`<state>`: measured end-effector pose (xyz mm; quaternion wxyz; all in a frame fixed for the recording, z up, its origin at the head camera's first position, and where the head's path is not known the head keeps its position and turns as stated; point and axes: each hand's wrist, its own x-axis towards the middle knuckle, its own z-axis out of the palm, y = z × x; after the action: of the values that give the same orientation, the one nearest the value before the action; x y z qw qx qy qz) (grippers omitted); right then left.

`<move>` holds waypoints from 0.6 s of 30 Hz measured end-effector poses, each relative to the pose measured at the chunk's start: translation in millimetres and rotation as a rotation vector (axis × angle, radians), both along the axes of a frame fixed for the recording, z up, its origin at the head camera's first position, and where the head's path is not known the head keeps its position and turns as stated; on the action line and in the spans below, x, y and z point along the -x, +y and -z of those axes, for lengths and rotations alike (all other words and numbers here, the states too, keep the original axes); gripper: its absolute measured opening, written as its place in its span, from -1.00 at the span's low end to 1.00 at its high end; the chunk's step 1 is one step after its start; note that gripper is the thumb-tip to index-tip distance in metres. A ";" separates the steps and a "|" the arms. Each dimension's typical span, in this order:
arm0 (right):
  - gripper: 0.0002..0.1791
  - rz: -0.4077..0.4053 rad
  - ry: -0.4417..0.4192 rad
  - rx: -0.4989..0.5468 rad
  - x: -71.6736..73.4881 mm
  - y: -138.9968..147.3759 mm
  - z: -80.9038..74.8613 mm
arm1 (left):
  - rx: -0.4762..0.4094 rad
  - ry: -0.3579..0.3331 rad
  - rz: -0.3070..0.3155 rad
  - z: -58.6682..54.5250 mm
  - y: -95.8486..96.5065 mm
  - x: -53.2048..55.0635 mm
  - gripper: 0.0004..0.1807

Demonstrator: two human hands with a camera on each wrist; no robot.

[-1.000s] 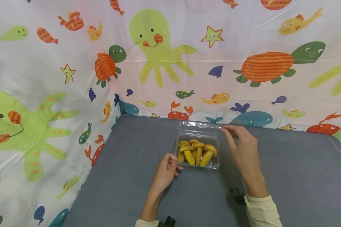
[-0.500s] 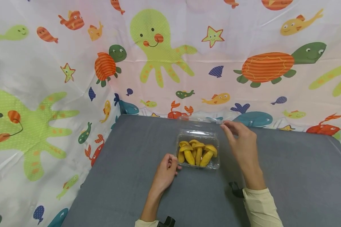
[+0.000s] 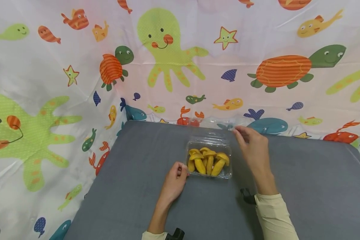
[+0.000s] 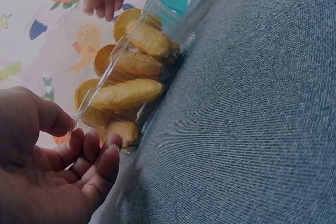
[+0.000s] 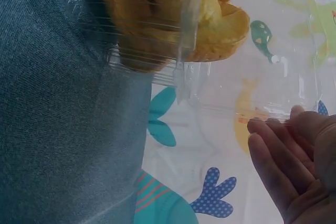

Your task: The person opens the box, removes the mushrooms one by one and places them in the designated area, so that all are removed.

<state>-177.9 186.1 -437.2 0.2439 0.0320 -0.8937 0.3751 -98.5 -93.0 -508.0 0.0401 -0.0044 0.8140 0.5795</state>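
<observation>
Grey surface [image 3: 123, 186], sea-animal curtain [image 3: 180, 93] at 12 and 9 o'clock. Open clear box [image 3: 226, 172] of mushrooms [image 3: 209, 159] on surface: left hand's [image 3: 174, 180] 2 o'clock, right hand's [image 3: 255, 146] 8–9 o'clock. Left hand pinches box rim at 8 o'clock; right hand pinches upright lid [image 3: 211, 125] at 1–2 o'clock.

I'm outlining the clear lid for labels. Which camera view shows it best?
The right wrist view: the clear lid appears large, with an edge visible where the right hand holds it. The head view shows it small and faint, beyond the mushrooms. The left wrist view doesn't show it clearly.
</observation>
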 end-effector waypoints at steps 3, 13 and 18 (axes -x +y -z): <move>-0.70 0.001 -0.015 0.000 2.4 0.9 2.0 | 0.041 0.042 -0.025 -1.2 1.6 1.0 -0.81; -0.72 0.006 -0.055 0.010 6.5 0.3 17.4 | 0.027 0.111 -0.049 2.1 6.1 -1.2 -0.83; -0.74 0.005 -0.075 0.023 8.5 0.0 22.1 | -0.038 0.085 -0.048 3.0 3.9 -1.9 -0.84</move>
<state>-186.4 186.0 -459.3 0.2114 0.0131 -0.8980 0.3857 -96.5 -89.2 -511.0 -0.0082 0.0014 0.8033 0.5955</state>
